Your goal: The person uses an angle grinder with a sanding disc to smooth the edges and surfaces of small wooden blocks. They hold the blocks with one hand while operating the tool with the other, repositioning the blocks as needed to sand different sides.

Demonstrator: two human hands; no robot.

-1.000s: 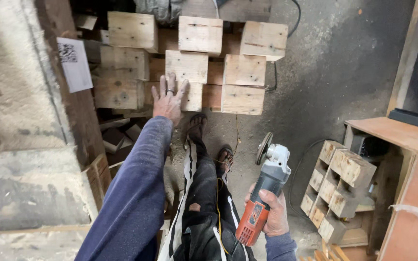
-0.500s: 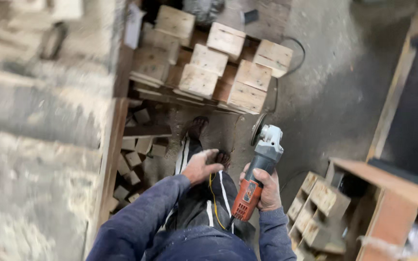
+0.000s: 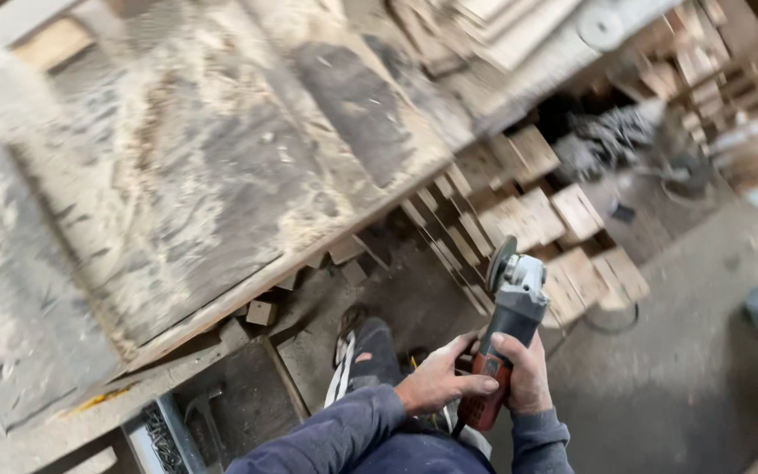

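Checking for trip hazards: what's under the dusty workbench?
Under the workbench edge: small wood offcuts, the person's shoe, and stacked wooden blocks beyond. Further underneath is covered by the benchtop.

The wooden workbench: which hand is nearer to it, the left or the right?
Left. The left hand touches the angle grinder on the side facing the workbench; the right hand grips the grinder's far side.

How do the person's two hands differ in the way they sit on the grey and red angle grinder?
The right hand wraps fully around the red rear handle of the grey and red angle grinder, fingers curled over it. The left hand comes in from the side, its fingers stretched flat against the handle, not wrapped. Both are bare, with dark blue sleeves, and touch the grinder.
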